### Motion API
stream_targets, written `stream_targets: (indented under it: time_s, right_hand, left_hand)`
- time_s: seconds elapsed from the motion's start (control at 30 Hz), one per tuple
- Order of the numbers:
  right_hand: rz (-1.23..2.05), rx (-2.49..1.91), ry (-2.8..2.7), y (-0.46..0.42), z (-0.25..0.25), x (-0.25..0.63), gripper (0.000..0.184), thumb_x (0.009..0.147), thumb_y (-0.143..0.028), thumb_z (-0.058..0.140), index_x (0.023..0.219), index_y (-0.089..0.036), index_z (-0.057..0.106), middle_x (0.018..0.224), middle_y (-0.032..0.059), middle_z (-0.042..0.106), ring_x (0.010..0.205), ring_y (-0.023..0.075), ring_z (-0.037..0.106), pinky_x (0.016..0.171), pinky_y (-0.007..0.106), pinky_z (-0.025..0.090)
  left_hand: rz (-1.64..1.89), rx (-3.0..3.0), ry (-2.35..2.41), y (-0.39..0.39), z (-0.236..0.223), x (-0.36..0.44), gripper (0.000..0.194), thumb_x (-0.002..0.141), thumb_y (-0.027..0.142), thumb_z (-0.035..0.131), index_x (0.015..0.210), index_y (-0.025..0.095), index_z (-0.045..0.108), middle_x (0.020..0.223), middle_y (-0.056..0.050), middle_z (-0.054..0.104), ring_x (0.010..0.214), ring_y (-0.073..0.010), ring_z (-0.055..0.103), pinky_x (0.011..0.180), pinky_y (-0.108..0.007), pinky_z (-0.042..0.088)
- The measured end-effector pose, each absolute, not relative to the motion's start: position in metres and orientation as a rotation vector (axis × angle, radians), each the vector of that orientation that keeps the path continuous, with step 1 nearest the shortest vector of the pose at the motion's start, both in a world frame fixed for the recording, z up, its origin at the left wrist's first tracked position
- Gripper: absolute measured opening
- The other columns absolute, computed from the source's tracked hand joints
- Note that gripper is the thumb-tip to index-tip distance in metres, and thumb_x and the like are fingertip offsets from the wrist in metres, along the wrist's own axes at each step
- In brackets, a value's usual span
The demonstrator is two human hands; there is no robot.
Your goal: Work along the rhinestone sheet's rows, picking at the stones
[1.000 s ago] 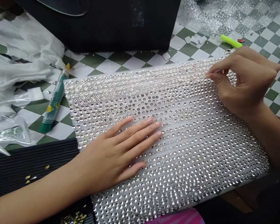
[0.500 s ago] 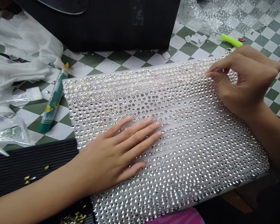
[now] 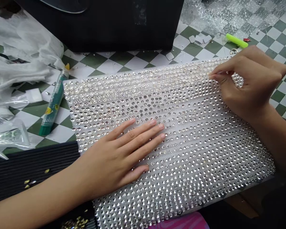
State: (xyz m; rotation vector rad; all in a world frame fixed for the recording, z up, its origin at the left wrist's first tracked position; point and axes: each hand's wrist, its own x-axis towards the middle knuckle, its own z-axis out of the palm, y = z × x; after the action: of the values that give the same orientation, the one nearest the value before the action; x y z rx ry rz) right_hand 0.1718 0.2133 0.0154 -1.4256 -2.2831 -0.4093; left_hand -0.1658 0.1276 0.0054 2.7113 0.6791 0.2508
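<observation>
A sheet covered in rows of shiny silver rhinestones (image 3: 188,159) lies across the table at a slant. My left hand (image 3: 121,152) rests flat on its middle, palm down with fingers spread. Over the upper right part of the sheet, my right hand (image 3: 245,79) is closed, thumb and index finger pinched together close to the stones. Whatever sits between those fingertips is too small to make out. A patch of darker stones (image 3: 149,105) shows just beyond my left fingertips.
A black ridged tray (image 3: 35,159) with loose gold stones (image 3: 77,222) sits under my left forearm. Left of the sheet are a green glue tube (image 3: 52,103), white cloth (image 3: 33,41) and plastic bags (image 3: 11,133). Behind stands a black box (image 3: 124,28); a lime-green stick (image 3: 236,40) lies at upper right.
</observation>
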Motion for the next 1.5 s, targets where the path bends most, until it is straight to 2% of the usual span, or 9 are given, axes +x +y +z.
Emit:
stream_targets:
  time_s: [0.1, 0.37, 0.67, 0.9, 1.03, 1.17, 1.3, 1.5]
  right_hand:
    - [-0.443, -1.294, -2.270, 0.213, 0.013, 0.176, 0.034, 0.101, -0.026, 0.050, 0.078, -0.016, 0.073, 0.075, -0.0017, 0.067, 0.077, 0.0120, 0.069, 0.068, 0.029, 0.055]
    - [-0.486, -1.259, -2.214, 0.213, 0.011, 0.184, 0.039, 0.104, -0.034, 0.048, 0.077, -0.016, 0.071, 0.074, -0.0013, 0.067, 0.073, 0.0117, 0.068, 0.068, 0.031, 0.056]
    - [-0.510, -1.422, -2.230, 0.215, 0.009, 0.181, 0.043, 0.104, -0.035, 0.045, 0.076, -0.018, 0.072, 0.073, -0.0019, 0.065, 0.076, 0.0116, 0.068, 0.070, 0.031, 0.056]
    - [-0.479, -1.302, -2.226, 0.215, 0.010, 0.182, 0.039, 0.104, -0.030, 0.049, 0.075, -0.016, 0.071, 0.071, -0.0007, 0.065, 0.072, 0.0121, 0.068, 0.066, 0.032, 0.054]
    - [-0.490, -1.434, -2.235, 0.216, 0.012, 0.179, 0.040, 0.103, -0.030, 0.048, 0.073, -0.018, 0.072, 0.070, -0.0008, 0.066, 0.072, 0.0113, 0.067, 0.067, 0.031, 0.055]
    - [-0.499, -1.522, -2.255, 0.215, 0.013, 0.177, 0.042, 0.103, -0.030, 0.046, 0.072, -0.018, 0.072, 0.070, -0.0010, 0.067, 0.072, 0.0111, 0.066, 0.068, 0.031, 0.055]
    - [-0.497, -1.420, -2.247, 0.214, 0.012, 0.180, 0.041, 0.103, -0.031, 0.048, 0.073, -0.017, 0.073, 0.070, -0.0018, 0.065, 0.071, 0.0112, 0.066, 0.066, 0.031, 0.054]
    - [-0.503, -1.268, -2.184, 0.214, 0.009, 0.189, 0.036, 0.102, -0.031, 0.052, 0.075, -0.016, 0.071, 0.069, -0.0006, 0.065, 0.070, 0.0119, 0.067, 0.066, 0.031, 0.056]
  left_hand:
    - [0.272, 2.699, 0.677, 0.127, 0.005, -0.166, 0.055, 0.113, 0.045, 0.035, 0.161, 0.018, 0.042, 0.171, 0.002, 0.029, 0.162, -0.0133, 0.020, 0.135, -0.035, 0.004]
    - [0.274, 2.701, 0.680, 0.127, 0.005, -0.166, 0.055, 0.113, 0.045, 0.036, 0.161, 0.018, 0.042, 0.171, 0.002, 0.030, 0.162, -0.0134, 0.021, 0.135, -0.035, 0.004]
    - [0.265, 2.711, 0.678, 0.127, 0.005, -0.166, 0.056, 0.113, 0.046, 0.035, 0.161, 0.018, 0.042, 0.171, 0.001, 0.031, 0.162, -0.0139, 0.020, 0.135, -0.035, 0.004]
    - [0.240, 2.721, 0.674, 0.127, 0.006, -0.167, 0.056, 0.113, 0.046, 0.032, 0.162, 0.019, 0.040, 0.172, 0.002, 0.026, 0.163, -0.0123, 0.014, 0.135, -0.035, 0.003]
    - [0.258, 2.721, 0.668, 0.127, 0.005, -0.167, 0.057, 0.113, 0.046, 0.033, 0.162, 0.018, 0.039, 0.172, 0.001, 0.026, 0.163, -0.0120, 0.014, 0.135, -0.036, 0.004]
    - [0.258, 2.693, 0.687, 0.128, 0.006, -0.166, 0.055, 0.113, 0.045, 0.033, 0.161, 0.019, 0.042, 0.170, 0.001, 0.034, 0.162, -0.0122, 0.019, 0.135, -0.034, 0.004]
    - [0.204, 2.703, 0.693, 0.128, 0.009, -0.165, 0.055, 0.113, 0.046, 0.032, 0.160, 0.020, 0.045, 0.167, 0.000, 0.041, 0.160, -0.0135, 0.027, 0.134, -0.032, 0.002]
    - [0.232, 2.687, 0.705, 0.128, 0.008, -0.164, 0.054, 0.113, 0.046, 0.033, 0.159, 0.020, 0.047, 0.167, 0.001, 0.040, 0.160, -0.0132, 0.028, 0.134, -0.032, 0.004]
